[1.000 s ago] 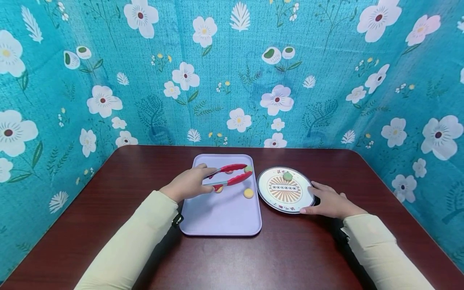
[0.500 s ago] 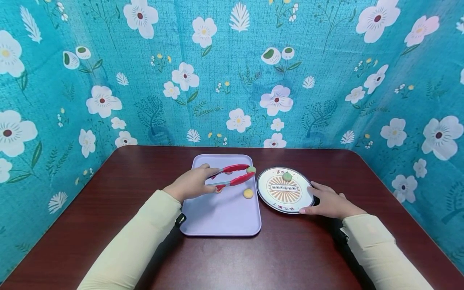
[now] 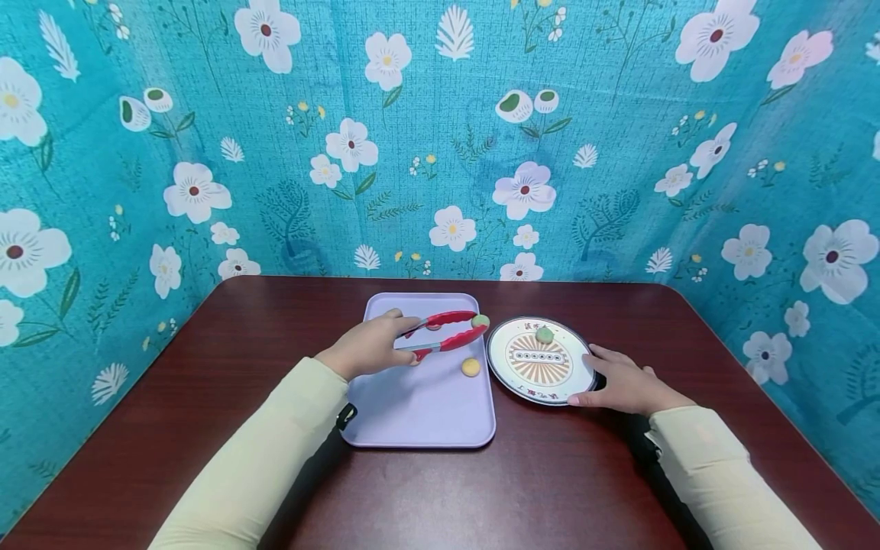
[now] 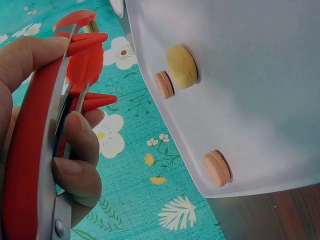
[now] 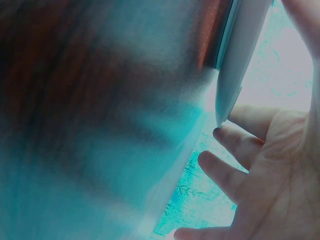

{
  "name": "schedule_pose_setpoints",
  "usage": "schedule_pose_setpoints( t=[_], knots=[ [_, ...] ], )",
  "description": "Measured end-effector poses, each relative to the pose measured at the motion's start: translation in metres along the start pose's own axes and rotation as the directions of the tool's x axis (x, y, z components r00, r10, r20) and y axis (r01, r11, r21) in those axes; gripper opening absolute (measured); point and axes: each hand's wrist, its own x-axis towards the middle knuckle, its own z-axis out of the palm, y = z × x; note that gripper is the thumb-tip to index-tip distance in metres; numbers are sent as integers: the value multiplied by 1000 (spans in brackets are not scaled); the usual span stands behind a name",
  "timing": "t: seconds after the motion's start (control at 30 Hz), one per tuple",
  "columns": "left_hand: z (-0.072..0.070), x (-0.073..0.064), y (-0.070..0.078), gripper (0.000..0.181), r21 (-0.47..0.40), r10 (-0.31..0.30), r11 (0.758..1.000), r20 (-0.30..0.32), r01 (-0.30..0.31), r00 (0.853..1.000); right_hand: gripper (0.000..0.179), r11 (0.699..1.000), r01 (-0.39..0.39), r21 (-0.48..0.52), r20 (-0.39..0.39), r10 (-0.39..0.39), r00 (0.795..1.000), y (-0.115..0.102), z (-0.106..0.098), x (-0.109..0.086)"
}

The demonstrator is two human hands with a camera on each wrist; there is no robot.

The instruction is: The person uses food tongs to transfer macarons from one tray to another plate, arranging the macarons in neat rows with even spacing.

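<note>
My left hand (image 3: 371, 347) grips red-handled tongs (image 4: 30, 140), fingers and thumb curled round the arms. Between the red tips is a green macaron (image 3: 480, 321), held above the tray's right rim near the plate. Most of that macaron is hidden behind the tips in the left wrist view. My right hand (image 3: 626, 382) touches the right rim of a round white plate (image 3: 512, 374), thumb and forefinger spread along it, the other fingers loosely extended. Another green macaron (image 3: 545, 335) sits on the plate's far part.
A lilac tray (image 3: 419, 420) lies left of the plate. On it are a yellow macaron (image 4: 181, 66) and two pinkish-brown macarons (image 4: 164, 85). Both stand on a dark wooden table (image 3: 536, 489), with a blue flowered cloth (image 3: 412, 191) hanging behind.
My left hand and the tongs have moved right, carrying the green macaron from over the tray toward the plate. The right hand has stayed at the plate's rim.
</note>
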Motion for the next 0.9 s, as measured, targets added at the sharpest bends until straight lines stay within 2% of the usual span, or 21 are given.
schedule_pose_setpoints(
  t=[0.9],
  knots=[
    [3, 13, 9, 68, -30, -24, 999, 29, 25, 999, 114, 1000, -6, 8, 3, 6, 1000, 2, 1, 2]
  ],
)
